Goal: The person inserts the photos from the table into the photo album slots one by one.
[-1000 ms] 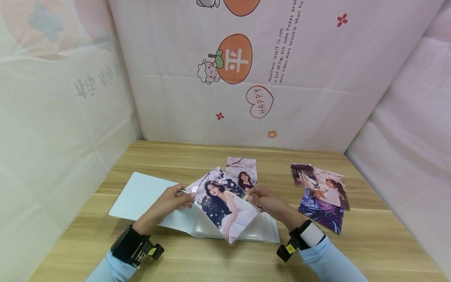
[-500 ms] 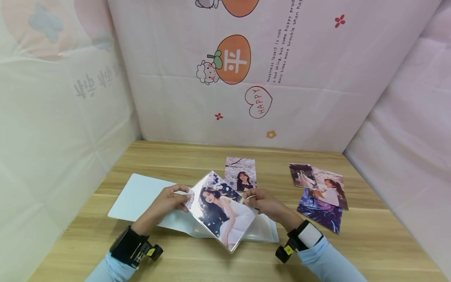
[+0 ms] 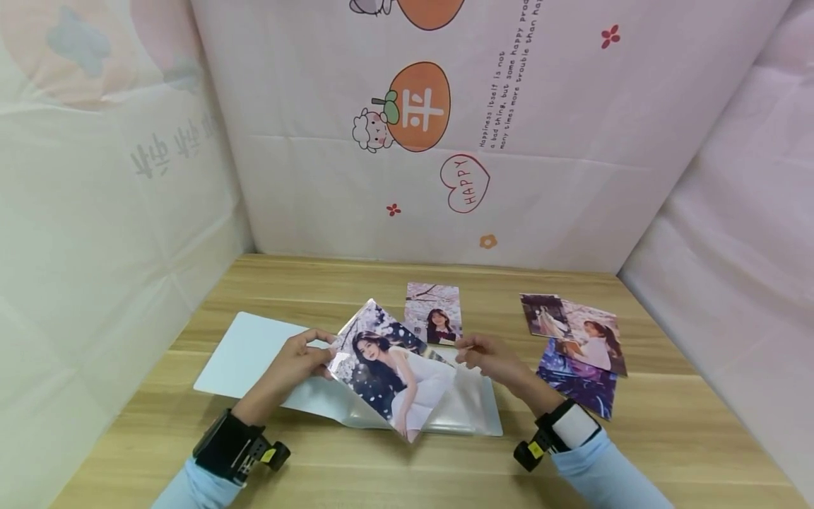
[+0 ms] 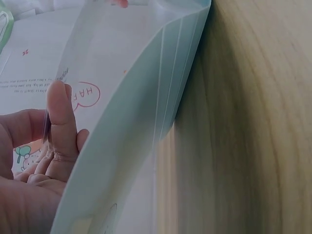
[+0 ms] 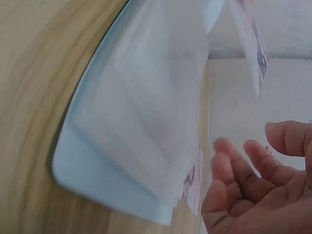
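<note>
My left hand (image 3: 302, 360) pinches the left edge of a glossy photo (image 3: 397, 375) of a figure in a white dress. In the left wrist view, a clear sheet (image 4: 73, 58) lies between its thumb and index finger. The photo is tilted, one corner toward me, over an open pale-blue photo album (image 3: 248, 353) with clear pocket pages (image 3: 470, 396). My right hand (image 3: 492, 360) is just right of the photo's edge. In the right wrist view, its thumb and fingers stand apart with nothing between them, and the photo (image 5: 256, 58) hangs beyond the fingertips.
Another photo (image 3: 432, 311) lies behind the album. To the right, a small photo (image 3: 543, 316), a photo of a seated figure (image 3: 600, 339) and a purple-blue photo (image 3: 575, 382) overlap on the wooden table (image 3: 356, 466). Printed cloth walls (image 3: 318, 191) enclose the back and sides.
My right hand has let go of the photo's right edge and moved slightly right. The photo was lowered and turned, then raised again a little leftward in my left hand.
</note>
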Available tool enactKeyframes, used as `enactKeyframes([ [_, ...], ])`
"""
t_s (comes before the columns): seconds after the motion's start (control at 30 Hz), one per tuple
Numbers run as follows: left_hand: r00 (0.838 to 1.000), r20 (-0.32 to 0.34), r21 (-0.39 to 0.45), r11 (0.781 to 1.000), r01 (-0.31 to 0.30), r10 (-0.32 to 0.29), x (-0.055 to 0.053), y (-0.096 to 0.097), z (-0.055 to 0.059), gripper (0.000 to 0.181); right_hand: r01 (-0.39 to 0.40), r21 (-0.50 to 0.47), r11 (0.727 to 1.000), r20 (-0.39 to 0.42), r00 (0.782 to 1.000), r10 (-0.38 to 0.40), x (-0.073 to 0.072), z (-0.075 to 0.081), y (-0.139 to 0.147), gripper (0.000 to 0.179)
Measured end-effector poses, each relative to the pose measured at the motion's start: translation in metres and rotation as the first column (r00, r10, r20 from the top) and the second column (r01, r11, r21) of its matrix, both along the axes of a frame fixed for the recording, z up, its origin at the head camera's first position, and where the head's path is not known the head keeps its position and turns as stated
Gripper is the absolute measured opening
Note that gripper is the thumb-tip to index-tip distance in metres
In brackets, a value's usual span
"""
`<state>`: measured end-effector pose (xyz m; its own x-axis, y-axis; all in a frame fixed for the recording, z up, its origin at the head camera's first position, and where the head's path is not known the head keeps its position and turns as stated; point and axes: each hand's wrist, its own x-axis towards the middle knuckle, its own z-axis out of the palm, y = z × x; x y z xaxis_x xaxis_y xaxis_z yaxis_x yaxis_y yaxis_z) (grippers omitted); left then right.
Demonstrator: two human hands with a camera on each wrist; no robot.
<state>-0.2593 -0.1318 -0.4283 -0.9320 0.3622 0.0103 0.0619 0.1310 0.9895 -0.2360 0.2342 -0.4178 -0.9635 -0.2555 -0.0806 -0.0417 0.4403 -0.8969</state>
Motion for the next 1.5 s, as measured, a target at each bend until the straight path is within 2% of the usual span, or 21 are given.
enactKeyframes([
  [0.07,1.0,0.006,0.0,1.0,-0.015,0.015,0.001,-0.002,0.001,0.024,-0.011,0.07,0.998,-0.087,0.996,0.017,0.0,-0.005,0.005,0.032],
  [0.13,1.0,0.006,-0.008,1.0,-0.029,0.029,0.001,-0.004,0.001,0.024,-0.024,0.163,0.986,-0.181,0.982,0.054,0.001,-0.01,0.01,0.033],
  [0.27,0.998,0.011,-0.018,0.998,-0.055,0.055,0.002,-0.007,0.001,0.024,-0.049,0.35,0.935,-0.284,0.946,0.155,0.004,-0.019,0.015,0.043],
  [0.43,0.998,0.024,-0.003,0.998,-0.065,0.065,0.002,-0.009,0.003,0.022,-0.148,0.483,0.863,-0.269,0.913,0.307,0.01,-0.022,0.014,0.055],
  [0.57,0.997,0.032,0.01,0.998,-0.066,0.066,0.004,-0.01,0.004,0.022,-0.189,0.523,0.831,-0.222,0.911,0.347,0.013,-0.021,0.01,0.056],
  [0.83,0.997,0.039,0.018,0.998,-0.068,0.067,0.004,-0.012,0.002,0.022,-0.18,0.528,0.83,-0.166,0.937,0.308,0.014,-0.02,0.007,0.057],
  [0.93,0.996,0.033,0.003,0.997,-0.08,0.08,0.005,-0.013,0.003,0.022,-0.166,0.521,0.837,-0.168,0.942,0.291,0.014,-0.022,0.008,0.057],
  [1.1,0.991,0.036,-0.006,0.992,-0.129,0.13,0.003,-0.023,0.004,0.021,-0.164,0.503,0.848,-0.214,0.928,0.306,0.014,-0.024,0.009,0.058],
  [1.23,0.984,0.045,0.005,0.985,-0.173,0.173,0.002,-0.036,0.008,0.019,-0.166,0.504,0.847,-0.207,0.929,0.305,0.013,-0.025,0.01,0.057],
  [1.4,0.971,0.037,0.007,0.971,-0.239,0.238,0.007,-0.055,0.016,0.018,-0.173,0.52,0.836,-0.209,0.924,0.321,0.012,-0.023,0.01,0.057],
  [1.5,0.96,0.024,-0.005,0.961,-0.278,0.278,0.011,-0.065,0.019,0.016,-0.18,0.527,0.831,-0.229,0.911,0.342,0.012,-0.021,0.009,0.055],
])
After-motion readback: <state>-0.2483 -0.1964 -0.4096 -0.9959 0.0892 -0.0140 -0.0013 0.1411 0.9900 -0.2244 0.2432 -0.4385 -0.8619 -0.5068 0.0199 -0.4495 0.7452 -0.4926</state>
